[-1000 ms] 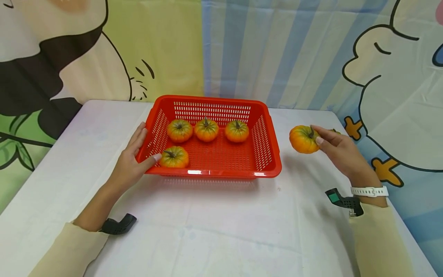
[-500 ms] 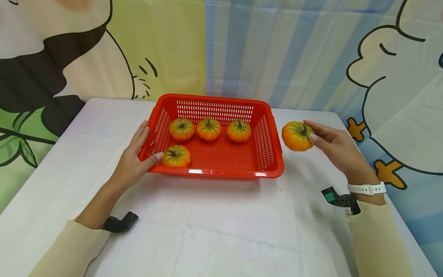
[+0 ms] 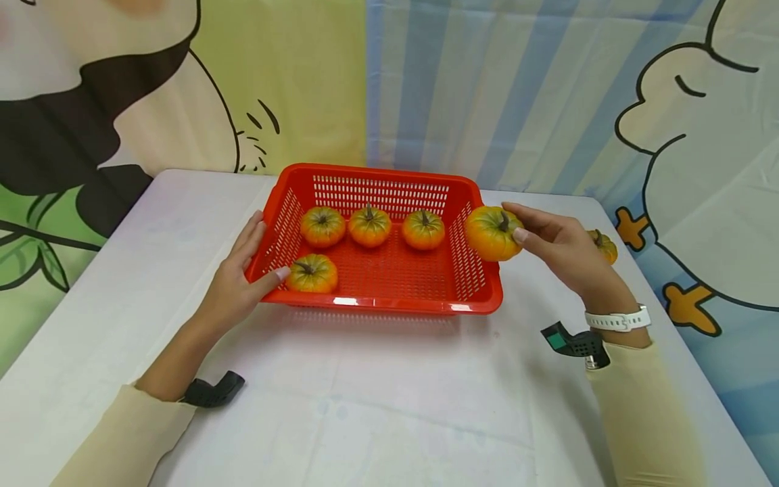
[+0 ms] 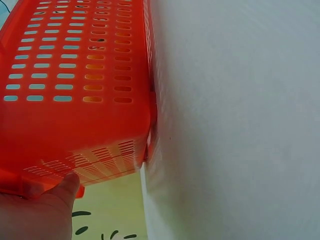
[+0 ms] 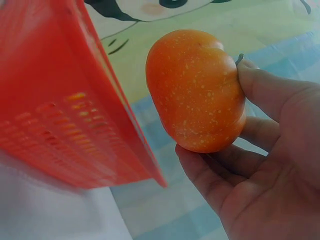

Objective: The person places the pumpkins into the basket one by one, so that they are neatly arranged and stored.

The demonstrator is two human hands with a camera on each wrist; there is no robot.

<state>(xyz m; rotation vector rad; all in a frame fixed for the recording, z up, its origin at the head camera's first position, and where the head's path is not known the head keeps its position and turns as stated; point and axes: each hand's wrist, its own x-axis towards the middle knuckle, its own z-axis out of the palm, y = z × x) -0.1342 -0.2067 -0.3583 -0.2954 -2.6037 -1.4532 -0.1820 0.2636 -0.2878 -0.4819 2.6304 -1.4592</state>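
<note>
My right hand [image 3: 562,253] pinches a small orange-and-green pumpkin [image 3: 493,233] by its side, thumb near the stem. It is held up at the right rim of a red plastic basket [image 3: 389,306]; the right wrist view shows the speckled orange underside of the pumpkin [image 5: 195,95] beside the basket wall. At the basket's left end, my left hand [image 3: 228,284] holds the rim, with the thumb over the front corner and fingers along the outer side. Inside lie several pumpkins: three in the back row and one pumpkin [image 3: 312,274] at the front left.
Another pumpkin [image 3: 602,246] sits on the white-covered table [image 3: 389,399] at the right, partly hidden behind my right hand. A printed cloth curtain [image 3: 426,81] hangs behind the table and along its right side.
My right hand has carried its pumpkin leftward, from beside the basket to over its right rim. The pumpkin on the table at the right shows more now. My left hand stays on the basket.
</note>
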